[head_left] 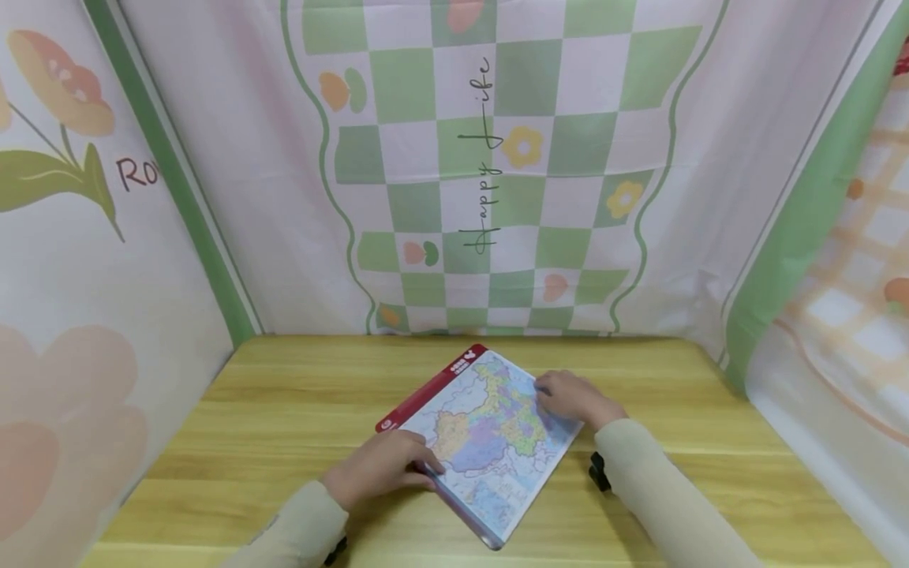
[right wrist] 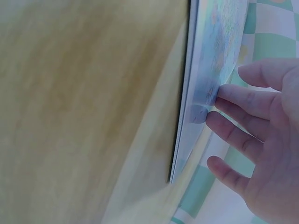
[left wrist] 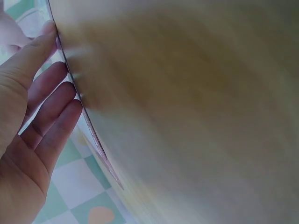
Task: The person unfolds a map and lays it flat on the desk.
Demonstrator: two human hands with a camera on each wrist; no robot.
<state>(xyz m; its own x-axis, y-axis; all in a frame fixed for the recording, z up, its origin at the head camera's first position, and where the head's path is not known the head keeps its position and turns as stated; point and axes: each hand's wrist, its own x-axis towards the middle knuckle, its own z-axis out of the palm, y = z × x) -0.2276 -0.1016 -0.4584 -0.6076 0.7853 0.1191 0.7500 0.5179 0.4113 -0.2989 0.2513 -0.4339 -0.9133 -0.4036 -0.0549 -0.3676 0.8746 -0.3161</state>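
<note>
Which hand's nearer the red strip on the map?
Left. The left hand touches the edge of the map, close beside one end of its red strip; the right hand is at the opposite edge, farther from the strip.

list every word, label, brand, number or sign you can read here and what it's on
"Happy Life": green-and-white checked fabric backdrop, running sideways.
"RO", the rest cut off: white fabric panel with orange flowers at the left.
White marks on the red strip of the flat rectangular multicoloured map: too small to read.
Print across the map itself: too small and blurred.
</note>
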